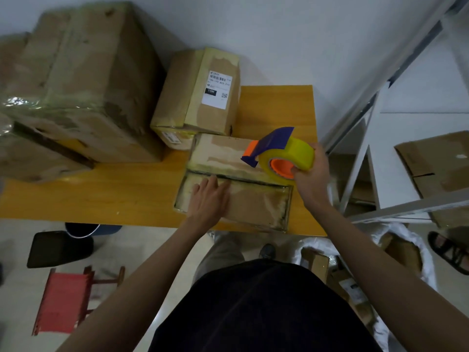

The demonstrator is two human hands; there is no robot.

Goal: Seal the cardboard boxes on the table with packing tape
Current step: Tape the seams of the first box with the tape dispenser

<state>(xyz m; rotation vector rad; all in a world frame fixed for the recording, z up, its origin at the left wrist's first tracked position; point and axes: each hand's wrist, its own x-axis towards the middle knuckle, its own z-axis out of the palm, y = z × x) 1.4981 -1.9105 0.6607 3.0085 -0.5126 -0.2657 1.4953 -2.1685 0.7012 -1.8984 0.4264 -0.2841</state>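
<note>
Left hand (209, 196) flat on the near box (253, 201), fingers (203, 185) straight and together; right hand (311, 174) gripped round the tape dispenser (279, 153) above the bench (279, 107).

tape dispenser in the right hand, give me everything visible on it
The tape dispenser is a handheld plastic type: dark blue guard and blade end, orange tab near the tip, orange hub. It carries a fat roll of yellowish translucent tape. The right hand grips it round the roll. It is tilted, blade end pointing left, above the right end of the flat cardboard box; contact with the box is unclear.
</note>
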